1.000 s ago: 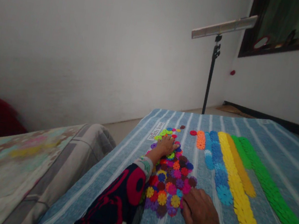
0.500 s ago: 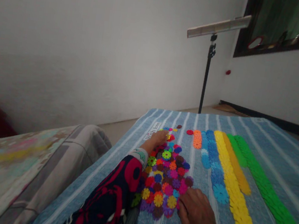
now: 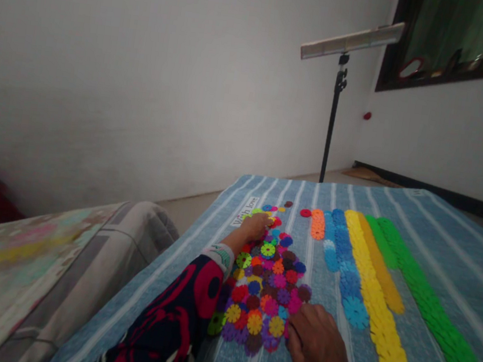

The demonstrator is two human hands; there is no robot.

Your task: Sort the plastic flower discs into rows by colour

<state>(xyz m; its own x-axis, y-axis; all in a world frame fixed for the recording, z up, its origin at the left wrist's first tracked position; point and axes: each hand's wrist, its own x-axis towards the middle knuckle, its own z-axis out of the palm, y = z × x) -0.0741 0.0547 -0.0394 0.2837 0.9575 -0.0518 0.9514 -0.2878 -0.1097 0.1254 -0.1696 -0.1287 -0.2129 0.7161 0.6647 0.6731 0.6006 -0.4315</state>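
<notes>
A heap of mixed-colour plastic flower discs [image 3: 266,291] lies on a blue striped cloth [image 3: 439,231]. My left hand [image 3: 255,226], in a dark sleeve with red patterns, reaches to the far end of the heap with fingers curled over some discs there; what it holds is hidden. My right hand [image 3: 317,351] rests palm down at the heap's near right edge, fingers bent against the discs. Sorted rows lie to the right: orange [image 3: 318,224], blue [image 3: 343,266], yellow [image 3: 378,306], dark yellow [image 3: 383,271] and green [image 3: 429,312].
A single red disc [image 3: 305,213] and a brown one [image 3: 288,204] lie beyond the heap. A light bar on a black stand [image 3: 334,104] is behind the cloth's far edge. A patterned cushion [image 3: 33,272] lies at the left. White walls surround.
My left hand has drawn back to the left off the middle of the heap's far end, uncovering more discs. The right hand stays at the near edge. The view shifted slightly.
</notes>
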